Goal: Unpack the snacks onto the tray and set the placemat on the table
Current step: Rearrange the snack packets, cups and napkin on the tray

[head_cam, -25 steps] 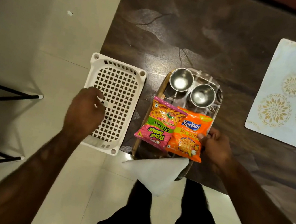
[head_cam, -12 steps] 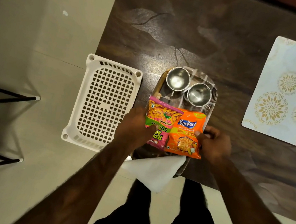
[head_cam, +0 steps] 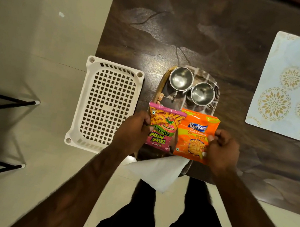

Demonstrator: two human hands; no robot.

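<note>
A patterned oval tray (head_cam: 162,88) lies at the near edge of the dark table (head_cam: 196,32). A pink snack packet (head_cam: 163,128) and an orange Kurkure packet (head_cam: 193,137) lie side by side on the tray's near half. My left hand (head_cam: 132,132) grips the pink packet's left edge. My right hand (head_cam: 221,149) pinches the orange packet's right edge. Two steel cups (head_cam: 180,78) (head_cam: 202,94) stand on the tray's far half. A pale floral placemat (head_cam: 294,90) lies flat on the table at the right.
A white perforated plastic basket (head_cam: 107,105) hangs over the table's left edge, nothing in it. A white napkin (head_cam: 158,171) droops off the tray's near end over my legs. Black chair legs (head_cam: 5,100) stand on the floor at left.
My left hand left the white basket and came right onto the pink packet. The right hand stayed on the orange packet. The two packets sit slightly further apart.
</note>
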